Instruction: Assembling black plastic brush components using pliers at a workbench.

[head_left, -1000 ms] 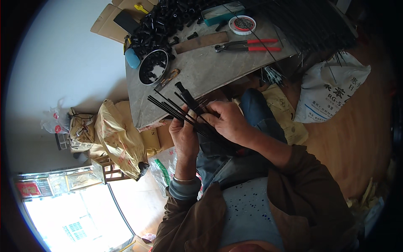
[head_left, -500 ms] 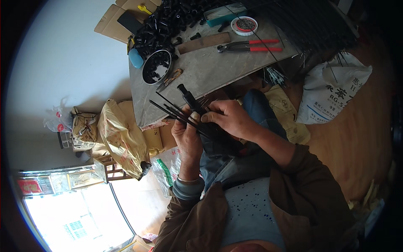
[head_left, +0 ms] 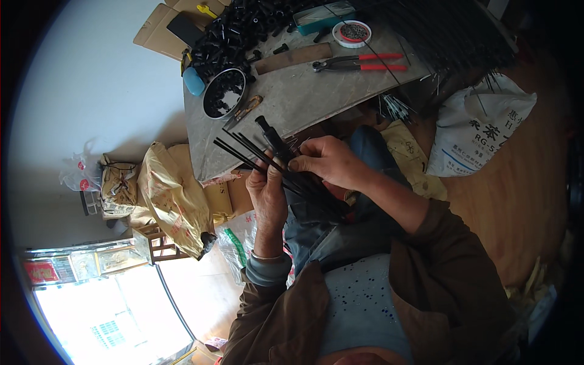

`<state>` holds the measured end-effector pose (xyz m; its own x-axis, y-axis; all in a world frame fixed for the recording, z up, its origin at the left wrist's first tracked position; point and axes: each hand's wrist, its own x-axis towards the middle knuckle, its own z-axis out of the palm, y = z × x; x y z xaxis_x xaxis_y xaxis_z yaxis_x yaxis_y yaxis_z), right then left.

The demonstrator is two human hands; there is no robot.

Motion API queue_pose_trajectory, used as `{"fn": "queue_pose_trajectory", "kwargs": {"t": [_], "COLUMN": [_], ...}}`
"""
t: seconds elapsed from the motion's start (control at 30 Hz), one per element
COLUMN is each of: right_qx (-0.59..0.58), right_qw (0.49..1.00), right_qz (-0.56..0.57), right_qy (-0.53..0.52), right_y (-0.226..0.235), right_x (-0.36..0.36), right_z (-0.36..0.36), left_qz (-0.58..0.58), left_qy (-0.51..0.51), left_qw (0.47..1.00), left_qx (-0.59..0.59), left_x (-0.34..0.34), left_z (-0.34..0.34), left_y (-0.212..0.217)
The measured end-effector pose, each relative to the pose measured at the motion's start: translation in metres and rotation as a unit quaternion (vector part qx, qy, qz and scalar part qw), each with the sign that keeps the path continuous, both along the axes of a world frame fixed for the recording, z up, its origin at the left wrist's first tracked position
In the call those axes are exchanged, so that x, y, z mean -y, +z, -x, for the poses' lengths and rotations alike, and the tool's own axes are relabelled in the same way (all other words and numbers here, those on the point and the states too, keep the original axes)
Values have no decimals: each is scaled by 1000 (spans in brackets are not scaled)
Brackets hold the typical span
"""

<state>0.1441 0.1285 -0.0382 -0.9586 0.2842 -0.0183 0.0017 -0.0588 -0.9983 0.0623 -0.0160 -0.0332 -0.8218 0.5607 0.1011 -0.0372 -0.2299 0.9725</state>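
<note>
Above my lap, my left hand [head_left: 267,193] is closed around a bundle of thin black rods [head_left: 236,150]. Their ends fan out beyond its fingers toward the table. A stepped black tubular part [head_left: 275,140] sticks up slantwise beside the left fingers, its narrow end pointing at the table. My right hand [head_left: 333,162] is closed in a pinch at the lower end of that tube, with the thumb against it. Whatever lies between those fingertips is too small to make out. More dark rod lengths run down over my thighs, partly hidden by the hands.
A grey table [head_left: 286,91] ahead carries red-handled pincers [head_left: 359,62], a metal bowl [head_left: 225,93] of small black parts, a knife [head_left: 248,109], a wooden strip [head_left: 292,58], a pin dish [head_left: 353,33] and a black fittings heap [head_left: 237,39]. A white sack [head_left: 480,131] stands right.
The whole view has shifted slightly. My right fingers have moved a little at the tube's lower end, while both hands keep their place over my lap.
</note>
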Motion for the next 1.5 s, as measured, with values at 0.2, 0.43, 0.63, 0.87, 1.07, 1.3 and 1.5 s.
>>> {"fn": "queue_pose_trajectory", "kwargs": {"t": [0.2,0.43,0.63,0.87,1.07,1.3,1.5], "right_qx": [-39,38,40,-67,-133,-51,-41], "right_qw": [998,977,983,992,961,995,997], "right_qz": [4,192,172,-40,-180,88,17], "right_qy": [-45,83,53,-95,-163,-19,-71], "right_y": [7,0,-7,-4,0,-27,-25], "right_x": [12,-3,5,30,34,17,21], "right_z": [0,5,5,5,1,8,13], "left_qz": [116,30,60,41,-34,-65,-51], "left_qy": [14,-65,-18,-34,-75,-159,-110], "left_qw": [986,997,997,998,996,983,989], "left_qx": [-118,-29,-50,-38,38,59,86], "left_x": [0,3,-2,1,0,4,2], "left_z": [1,5,-2,6,11,15,15], "left_y": [17,15,11,8,12,2,1]}}
